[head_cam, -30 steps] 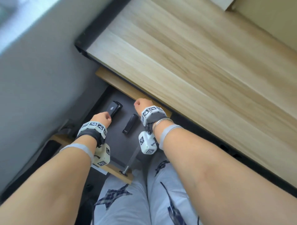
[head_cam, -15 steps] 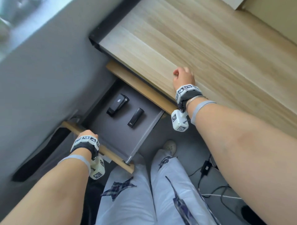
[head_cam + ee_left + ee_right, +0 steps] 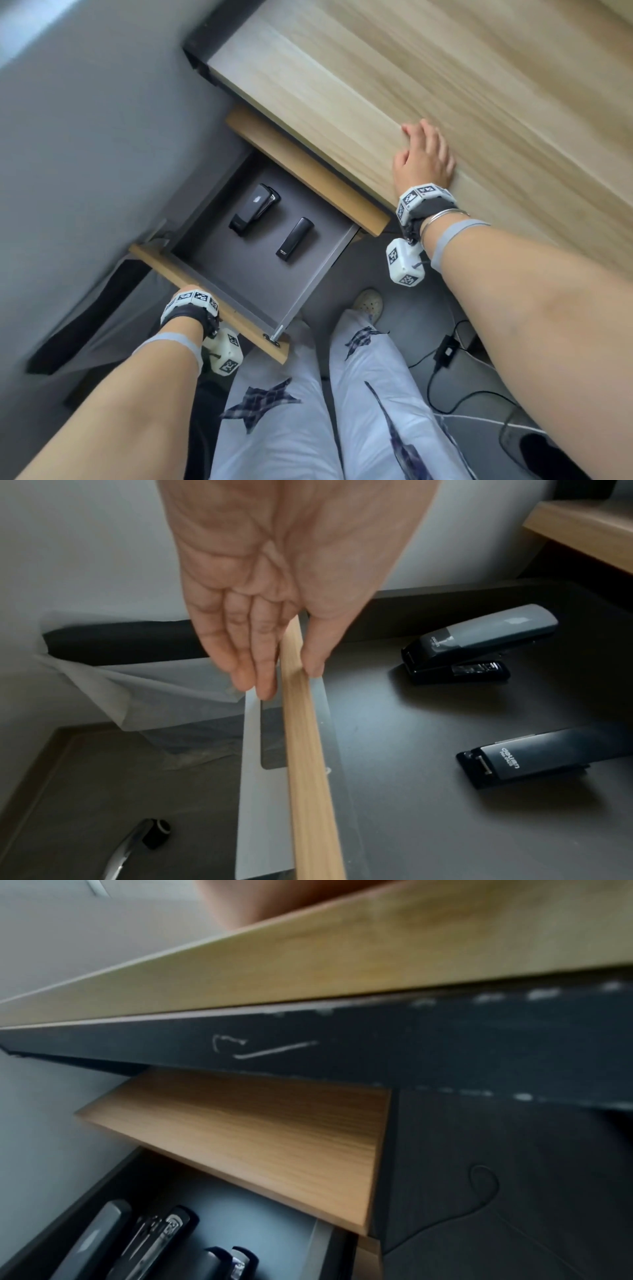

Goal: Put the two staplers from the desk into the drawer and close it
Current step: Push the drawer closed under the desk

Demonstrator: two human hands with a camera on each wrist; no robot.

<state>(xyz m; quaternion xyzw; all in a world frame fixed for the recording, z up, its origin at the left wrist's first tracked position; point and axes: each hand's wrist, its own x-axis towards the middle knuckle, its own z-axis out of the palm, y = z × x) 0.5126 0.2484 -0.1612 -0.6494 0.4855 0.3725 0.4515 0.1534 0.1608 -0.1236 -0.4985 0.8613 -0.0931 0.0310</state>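
The grey drawer (image 3: 246, 274) stands pulled out under the wooden desk (image 3: 411, 68). Two black staplers lie on its floor, apart from each other. The larger stapler (image 3: 255, 210) (image 3: 479, 639) (image 3: 92, 1240) is nearer the wall, the slimmer stapler (image 3: 294, 240) (image 3: 534, 756) (image 3: 219, 1261) to its right. My left hand (image 3: 186, 289) (image 3: 289, 674) pinches the top edge of the wooden drawer front (image 3: 246, 325) (image 3: 304, 750), thumb inside, fingers outside. My right hand (image 3: 424, 154) rests on the desk's front edge with relaxed fingers, holding nothing.
A fixed wooden panel (image 3: 308, 171) (image 3: 274, 1137) overhangs the drawer's back. A grey wall runs along the left. A bin with a plastic liner (image 3: 164, 696) stands beside the drawer front. My legs (image 3: 308, 411), a shoe (image 3: 368, 303) and cables with an adapter (image 3: 445, 349) are below.
Both hands have left the staplers inside the drawer. My left hand drew back to the drawer front and took hold of its edge. My right hand rose onto the desk.
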